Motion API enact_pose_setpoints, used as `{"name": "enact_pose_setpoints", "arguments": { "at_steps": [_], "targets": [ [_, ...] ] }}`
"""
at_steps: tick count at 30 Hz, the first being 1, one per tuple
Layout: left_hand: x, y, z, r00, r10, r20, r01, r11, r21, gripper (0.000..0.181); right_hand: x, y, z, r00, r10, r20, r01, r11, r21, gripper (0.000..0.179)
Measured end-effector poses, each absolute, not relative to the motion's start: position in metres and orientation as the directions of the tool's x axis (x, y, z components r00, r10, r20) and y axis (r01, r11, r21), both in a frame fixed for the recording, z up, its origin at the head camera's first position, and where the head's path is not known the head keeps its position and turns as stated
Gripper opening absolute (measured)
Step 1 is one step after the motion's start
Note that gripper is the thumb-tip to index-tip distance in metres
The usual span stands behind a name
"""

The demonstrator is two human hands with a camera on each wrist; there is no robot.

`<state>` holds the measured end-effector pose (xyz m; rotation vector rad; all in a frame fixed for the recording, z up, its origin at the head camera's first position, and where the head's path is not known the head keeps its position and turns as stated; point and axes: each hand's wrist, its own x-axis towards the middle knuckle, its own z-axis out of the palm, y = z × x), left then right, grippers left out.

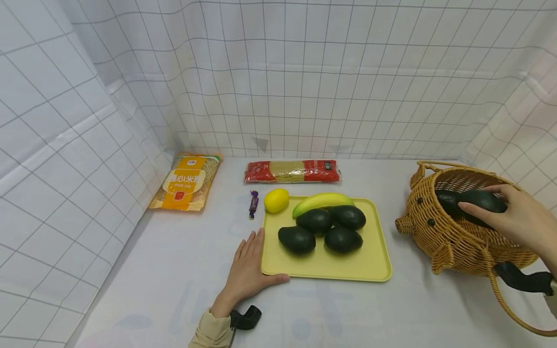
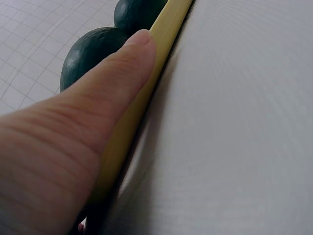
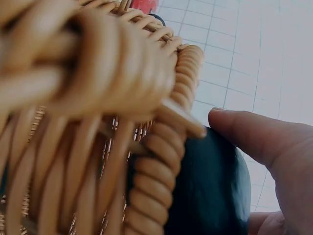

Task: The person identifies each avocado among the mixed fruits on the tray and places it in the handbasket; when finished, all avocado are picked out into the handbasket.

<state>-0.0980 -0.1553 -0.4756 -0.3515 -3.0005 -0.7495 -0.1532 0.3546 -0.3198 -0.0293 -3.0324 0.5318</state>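
Note:
My right hand grips a dark green avocado at the mouth of a pig-shaped wicker basket. Beneath it another avocado shows inside the basket. In the right wrist view the thumb lies along the held avocado, partly hidden behind the woven rim. My left hand rests at the near left corner of a yellow tray, fingers extended along its left side and thumb along its front edge. Several avocados, a banana and a lemon are on the tray, the lemon at its back left corner.
A small purple-wrapped candy lies left of the lemon. Behind the tray is a red pack of noodles; a yellow-orange bag lies at the back left. The basket's loop handle hangs toward the front right. Grid-patterned curtains enclose the table.

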Motion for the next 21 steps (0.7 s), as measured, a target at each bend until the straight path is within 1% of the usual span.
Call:
{"name": "enact_pose_setpoints", "arguments": {
  "at_steps": [3, 9, 14, 17, 21],
  "targets": [
    [-0.098, -0.155, -0.475, -0.972, 0.213, 0.094, 0.233, 0.858, 0.459, 0.128, -0.151, 0.354, -0.32, -0.998, 0.039, 0.059, 0.017, 0.941, -0.337, 0.078],
    [-0.098, -0.154, -0.475, -0.972, 0.212, 0.101, 0.235, 0.856, 0.46, 0.127, -0.146, 0.352, -0.321, -0.994, 0.066, 0.089, 0.026, 0.92, -0.392, 0.067],
    [-0.098, -0.155, -0.476, -0.972, 0.212, 0.1, 0.234, 0.859, 0.455, 0.127, -0.137, 0.341, -0.319, -0.986, 0.057, 0.158, -0.014, 0.911, -0.412, 0.06],
    [-0.098, -0.155, -0.475, -0.972, 0.214, 0.097, 0.234, 0.857, 0.459, 0.127, -0.13, 0.328, -0.317, -0.978, 0.03, 0.209, -0.057, 0.914, -0.401, 0.055],
    [-0.097, -0.154, -0.474, -0.973, 0.214, 0.088, 0.23, 0.853, 0.469, 0.127, -0.121, 0.306, -0.317, -0.947, -0.009, 0.322, -0.137, 0.916, -0.377, 0.044]
  ]
}}
